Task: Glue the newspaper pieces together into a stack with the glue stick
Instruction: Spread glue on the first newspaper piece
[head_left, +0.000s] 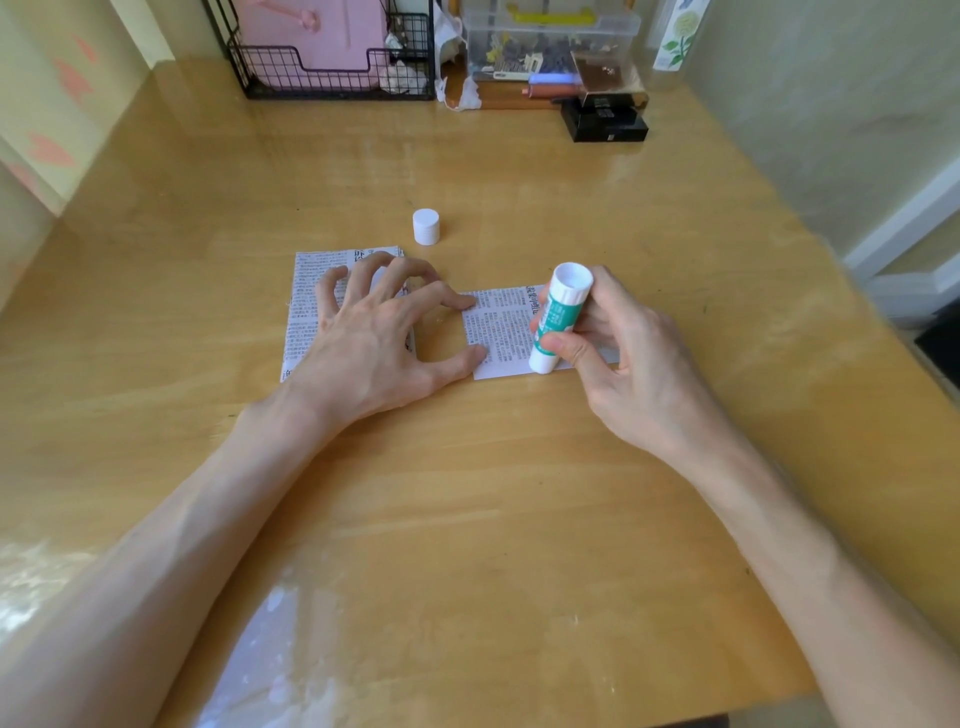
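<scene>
Right hand (618, 358) presses glue stick (558, 319), near-upright, apparently tip-down, on newspaper piece (501, 332).

Both bare forearms reach in from the near edge, angling toward the middle. The left hand (371, 332) is palm down, fingers spread and arched; its index fingertip and thumb tip press flat, pointing right, while the other fingers curl up and away to the far side. The right hand (618, 358) sits just right of it, wrist low, turned so the thumb faces left. Its thumb and curled fingers are wrapped tight around the glue stick (558, 319), held tilted with the lower end down. The two hands are close together, not touching.
</scene>
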